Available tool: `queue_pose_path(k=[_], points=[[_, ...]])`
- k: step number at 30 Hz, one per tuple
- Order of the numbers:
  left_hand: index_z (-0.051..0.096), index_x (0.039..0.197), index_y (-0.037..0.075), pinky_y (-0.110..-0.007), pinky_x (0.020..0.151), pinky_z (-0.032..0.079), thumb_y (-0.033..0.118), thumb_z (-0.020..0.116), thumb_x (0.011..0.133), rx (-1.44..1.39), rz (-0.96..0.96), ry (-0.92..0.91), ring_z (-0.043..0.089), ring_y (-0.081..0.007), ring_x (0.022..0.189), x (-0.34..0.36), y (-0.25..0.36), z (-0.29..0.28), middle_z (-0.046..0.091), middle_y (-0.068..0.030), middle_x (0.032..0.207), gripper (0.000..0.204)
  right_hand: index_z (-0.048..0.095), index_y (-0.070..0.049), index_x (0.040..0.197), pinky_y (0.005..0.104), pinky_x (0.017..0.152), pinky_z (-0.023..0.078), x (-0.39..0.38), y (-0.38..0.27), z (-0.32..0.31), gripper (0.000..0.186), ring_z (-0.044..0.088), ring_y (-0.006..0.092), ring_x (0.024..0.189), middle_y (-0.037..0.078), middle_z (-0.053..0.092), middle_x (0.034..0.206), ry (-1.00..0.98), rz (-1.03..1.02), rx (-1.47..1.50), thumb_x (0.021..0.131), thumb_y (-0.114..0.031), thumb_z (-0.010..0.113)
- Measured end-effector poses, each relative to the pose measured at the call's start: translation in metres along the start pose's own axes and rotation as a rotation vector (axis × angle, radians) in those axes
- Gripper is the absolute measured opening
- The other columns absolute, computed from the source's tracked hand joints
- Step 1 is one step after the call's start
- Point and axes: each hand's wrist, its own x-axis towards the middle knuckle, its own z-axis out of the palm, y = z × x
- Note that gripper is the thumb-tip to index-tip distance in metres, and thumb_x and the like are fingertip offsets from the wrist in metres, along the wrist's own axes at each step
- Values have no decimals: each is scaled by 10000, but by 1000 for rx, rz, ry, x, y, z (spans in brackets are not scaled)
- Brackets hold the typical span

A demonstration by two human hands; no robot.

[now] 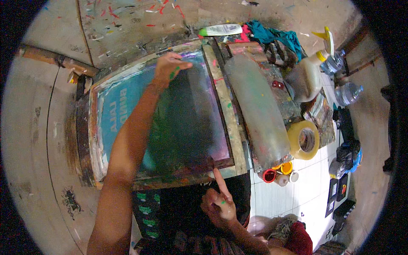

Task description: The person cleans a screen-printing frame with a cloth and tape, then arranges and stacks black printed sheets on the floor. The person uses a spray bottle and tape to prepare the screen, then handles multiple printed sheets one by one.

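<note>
A paint-stained screen printing frame holds blue mesh with a large dark area and reversed lettering. My left hand is at the frame's upper part, thumb and fingers apart, with a green smudge on it; my forearm crosses the mesh. Below the frame's lower right corner, my right hand has its index finger extended up to the edge and its other fingers curled, apparently holding nothing. It also has a green mark. Right of the frame lies a long, cloudy plastic-looking piece.
A tape roll, paint cups, a spray bottle, water bottles, a white-and-green bottle and teal cloth lie beside the frame. Dark objects sit on the white tiles at right. A stained wall bounds the back.
</note>
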Motion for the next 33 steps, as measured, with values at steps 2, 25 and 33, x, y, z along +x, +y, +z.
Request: queue_pose_path(k=[2, 25, 33], points=[[648, 908, 0, -258, 582, 484, 195, 902, 633, 72, 42, -24, 642, -126, 668, 3, -9, 12, 694, -53, 767, 422, 67, -86, 1567, 255, 555, 418, -1, -3, -1, 934, 485, 125, 584, 38, 555, 720, 42, 28, 19, 855, -149, 668], [220, 1473, -37, -623, 1125, 134, 745, 691, 648, 1057, 473, 13, 247, -429, 1391, -155, -29, 58, 259, -230, 1520, 1231, -46, -171, 1565, 338, 526, 506, 1, -30, 17, 893, 622, 262, 566, 235, 654, 891, -87, 83, -154, 955, -390, 568], [292, 1429, -9, -614, 1103, 175, 600, 797, 629, 957, 572, -343, 295, -385, 1361, -237, -9, 74, 325, -197, 1471, 1125, 65, -124, 1558, 331, 627, 537, -4, -23, 19, 790, 669, 233, 688, 201, 665, 979, -307, 254, -264, 972, -246, 579]])
